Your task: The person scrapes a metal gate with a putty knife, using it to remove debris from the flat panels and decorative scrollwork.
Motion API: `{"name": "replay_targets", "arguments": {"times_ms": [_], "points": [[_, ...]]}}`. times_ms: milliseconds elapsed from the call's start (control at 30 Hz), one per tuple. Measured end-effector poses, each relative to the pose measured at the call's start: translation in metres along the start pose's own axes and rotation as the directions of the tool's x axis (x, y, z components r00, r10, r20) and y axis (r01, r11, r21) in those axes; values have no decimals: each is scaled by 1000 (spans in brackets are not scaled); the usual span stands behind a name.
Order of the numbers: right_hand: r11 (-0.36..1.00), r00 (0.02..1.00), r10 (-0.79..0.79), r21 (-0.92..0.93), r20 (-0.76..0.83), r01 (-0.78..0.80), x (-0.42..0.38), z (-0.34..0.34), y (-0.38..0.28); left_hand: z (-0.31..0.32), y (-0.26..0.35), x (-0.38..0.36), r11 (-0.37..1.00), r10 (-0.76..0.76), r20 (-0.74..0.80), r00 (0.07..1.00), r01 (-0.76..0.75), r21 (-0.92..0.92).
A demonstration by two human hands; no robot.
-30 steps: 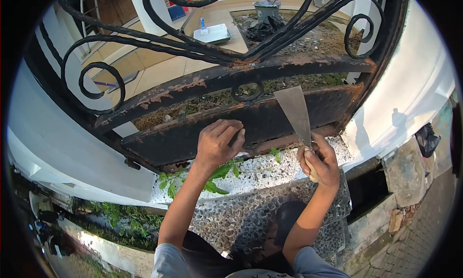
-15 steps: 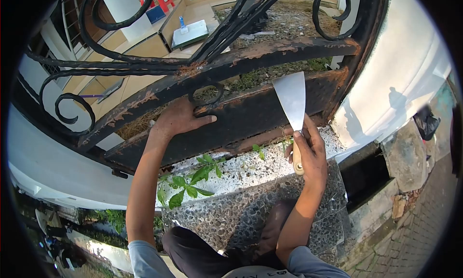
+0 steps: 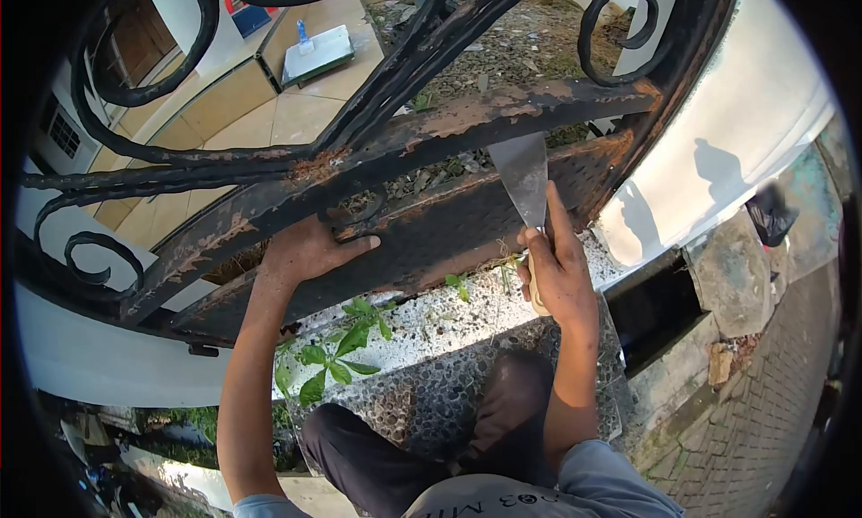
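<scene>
Scraper (image 3: 523, 181) Held at Rusted Gate (image 3: 467, 118)

Closed fingers of my right hand (image 3: 563, 283) hold its handle, blade pointing far beyond them. At left, my left hand (image 3: 303, 249) touches the lower panel (image 3: 440, 240), fingers mostly hidden, grip unclear.

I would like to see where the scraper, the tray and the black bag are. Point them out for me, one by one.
Scraper (image 3: 524, 172): head view, on its metal blade.
Tray (image 3: 330, 49): head view, on its pale inside.
Black bag (image 3: 770, 218): head view, on its middle.
</scene>
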State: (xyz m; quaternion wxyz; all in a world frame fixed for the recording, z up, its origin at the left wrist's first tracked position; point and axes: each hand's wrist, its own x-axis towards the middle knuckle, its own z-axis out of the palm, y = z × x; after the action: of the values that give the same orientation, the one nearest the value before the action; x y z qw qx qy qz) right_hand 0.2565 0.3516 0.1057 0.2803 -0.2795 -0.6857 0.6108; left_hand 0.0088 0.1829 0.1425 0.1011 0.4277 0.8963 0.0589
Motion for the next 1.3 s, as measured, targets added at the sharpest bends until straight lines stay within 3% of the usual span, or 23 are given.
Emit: {"name": "replay_targets", "arguments": {"times_ms": [33,100,167,233,333,433,467,567,600,667,733,833,867,933,967,1067,1133,1200,1300], "points": [[994,994,41,-105,101,-30,-5,16,-7,-1,1,0,999,-25,3,1000,25,20],[988,948,-118,-61,296,142,-15,50,4,-1,1,-1,999,-36,6,999,36,-18],[983,925,-160,-26,346,180,-17,48,0,-1,4,-3,999,-41,9,999,41,-23],[997,988,-56,-38,146,62,-7,17,-8,-2,6,-3,999,-40,-3,999,40,2],[994,985,73,-67,-154,-84,16,-27,-8,0,4,-1,999,-33,-17,999,33,21],[956,998,43,-289,-35,-51,17,0,-11,-5,10,-3,996,-79,6,997,79,48],[948,978,101,-316,181,-39,8,20,-17,-5,10,-3,996,-86,0,996,86,36],[983,910,-33,-150,414,104,-9,47,-17,-3,11,-5,995,-92,-1,996,92,24],[996,916,-19,-77,400,54,-6,36,-17,-6,14,-6,996,-82,5,997,82,38],[996,998,41,-87,55,-36,8,-5,-24,-8,13,-5,997,-61,-9,998,61,45],[990,968,101,-75,-228,-121,29,-41,-15,-2,9,-4,999,-38,-42,998,39,27],[965,989,132,-220,-72,-145,22,-17,-19,-7,16,-5,994,-78,14,997,77,80],[919,966,198,-374,167,-124,14,4,-21,-6,14,-4,995,-70,17,997,69,76],[958,900,6,-260,436,120,-8,33,-14,-3,11,-3,996,-49,18,999,48,69],[968,896,-3,-223,443,114,-9,28,-15,-5,15,-5,994,-80,23,996,79,71],[967,993,106,-237,52,-91,18,-31,-15,-12,23,-9,991,-112,-3,994,112,78],[980,961,117,-130,-252,-153,33,-59,-12,-4,16,-8,995,-59,-50,997,62,77],[913,973,118,-363,-197,-184,25,-34,-11,-1,11,-5,991,-27,-47,999,33,133],[951,955,15,-300,297,78,-3,11,-12,1,7,-4,986,-21,-41,999,28,163]]}}
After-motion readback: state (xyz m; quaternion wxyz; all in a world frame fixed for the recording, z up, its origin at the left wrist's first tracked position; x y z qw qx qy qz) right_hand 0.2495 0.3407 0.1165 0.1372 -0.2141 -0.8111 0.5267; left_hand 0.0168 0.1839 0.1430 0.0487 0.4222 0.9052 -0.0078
